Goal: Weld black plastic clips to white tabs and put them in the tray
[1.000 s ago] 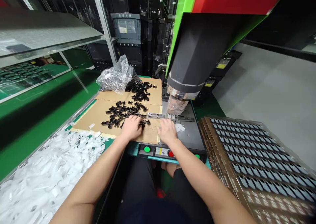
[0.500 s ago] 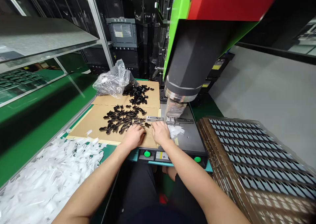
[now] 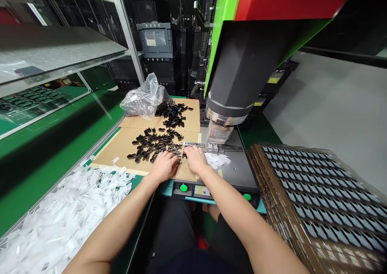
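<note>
My left hand rests at the near edge of a spread of small black clip-like parts on a cardboard sheet. Its fingers are bent together, and what they hold, if anything, is hidden. Close beside it, my right hand is curled with its fingertips at a small black part, which they seem to pinch. Just beyond the right fingers lies a metal fixture bar. White film pieces lie on the machine base to the right of that hand.
A green-and-red press head hangs over its base, with green buttons along the front. White pieces heap at left. Stacked brown trays stand at right. Behind the cardboard sits a clear plastic bag beside more black parts.
The view has shifted slightly, so the surroundings appear farther right. My right fingers have drawn in around a small black part, while my left hand stays at the pile's edge.
</note>
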Demonstrator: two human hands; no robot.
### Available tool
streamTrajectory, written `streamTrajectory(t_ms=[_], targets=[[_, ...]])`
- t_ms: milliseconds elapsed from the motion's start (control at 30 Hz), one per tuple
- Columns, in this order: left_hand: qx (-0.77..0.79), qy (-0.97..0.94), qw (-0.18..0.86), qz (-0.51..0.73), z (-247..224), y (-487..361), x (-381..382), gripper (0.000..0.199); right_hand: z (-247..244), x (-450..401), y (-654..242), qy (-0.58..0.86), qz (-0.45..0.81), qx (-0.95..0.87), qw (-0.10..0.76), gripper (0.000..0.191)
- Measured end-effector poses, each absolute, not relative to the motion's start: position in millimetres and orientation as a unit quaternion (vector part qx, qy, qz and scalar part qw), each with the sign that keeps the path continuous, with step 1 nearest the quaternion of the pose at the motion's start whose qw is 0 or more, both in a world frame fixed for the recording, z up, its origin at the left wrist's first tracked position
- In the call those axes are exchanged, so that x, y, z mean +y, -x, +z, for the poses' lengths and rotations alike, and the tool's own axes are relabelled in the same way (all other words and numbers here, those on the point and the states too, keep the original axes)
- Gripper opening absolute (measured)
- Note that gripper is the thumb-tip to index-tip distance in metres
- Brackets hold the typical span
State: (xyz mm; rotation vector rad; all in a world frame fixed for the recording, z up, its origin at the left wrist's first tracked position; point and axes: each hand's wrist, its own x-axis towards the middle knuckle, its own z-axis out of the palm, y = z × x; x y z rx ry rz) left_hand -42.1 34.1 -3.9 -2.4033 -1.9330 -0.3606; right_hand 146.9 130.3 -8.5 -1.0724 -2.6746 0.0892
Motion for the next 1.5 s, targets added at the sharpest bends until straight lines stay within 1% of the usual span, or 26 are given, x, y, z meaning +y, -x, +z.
streamTrajectory(t_ms=[100, 200, 367, 467, 600, 700, 833, 933, 1033, 1200, 1300, 1400, 1500], targets=[[-0.616, 0.778, -0.001, -0.127, -5.0, 38.7, 32.4, 0.015, -10.0, 131.3, -156.0, 0.373, 0.022, -0.917, 0.139, 0.023], [-0.609, 0.782, -0.005, -0.132, -5.6, 35.7, 30.6, 0.016, -11.4, 131.9, -158.9, 0.357, 0.032, -0.923, 0.142, 0.021], [-0.607, 0.783, -0.016, -0.134, -4.7, 33.1, 30.2, 0.017, -9.4, 129.3, -153.5, 0.341, 0.041, -0.931, 0.122, 0.017], [-0.608, 0.782, -0.029, -0.133, -3.5, 34.1, 29.8, 0.018, -7.0, 122.8, -159.8, 0.335, 0.040, -0.932, 0.135, 0.016], [-0.613, 0.774, -0.042, -0.154, 0.7, 35.1, 31.9, 0.020, -8.1, 114.2, -195.6, 0.365, 0.056, -0.907, 0.201, 0.021], [-0.600, 0.772, -0.049, -0.202, 6.9, 24.1, 43.9, 0.024, -13.0, 117.8, -233.5, 0.456, 0.060, -0.848, 0.264, 0.026], [-0.587, 0.769, -0.032, -0.251, 13.3, -16.6, 80.2, 0.027, -20.5, 136.9, -266.6, 0.553, 0.013, -0.767, 0.325, 0.028], [-0.599, 0.756, -0.027, -0.263, 12.5, -54.3, 111.4, 0.028, -22.1, 148.6, -269.4, 0.570, -0.026, -0.759, 0.315, 0.027], [-0.614, 0.750, -0.016, -0.244, 7.6, -82.0, 131.9, 0.028, -19.8, 150.8, -263.8, 0.576, -0.055, -0.771, 0.268, 0.028], [-0.615, 0.765, 0.027, -0.189, 0.7, -97.3, 137.7, 0.032, -14.8, 145.5, -260.5, 0.559, -0.072, -0.797, 0.218, 0.034], [-0.613, 0.772, 0.022, -0.167, 3.7, -97.9, 137.2, 0.034, -10.4, 146.4, -260.7, 0.556, -0.053, -0.804, 0.204, 0.037], [-0.611, 0.776, -0.015, -0.155, 11.0, -94.8, 136.3, 0.039, -6.1, 147.7, -264.3, 0.557, -0.007, -0.803, 0.214, 0.042], [-0.603, 0.776, -0.048, -0.179, 14.9, -79.4, 125.1, 0.052, -9.1, 139.6, -285.0, 0.548, 0.041, -0.788, 0.279, 0.051]])
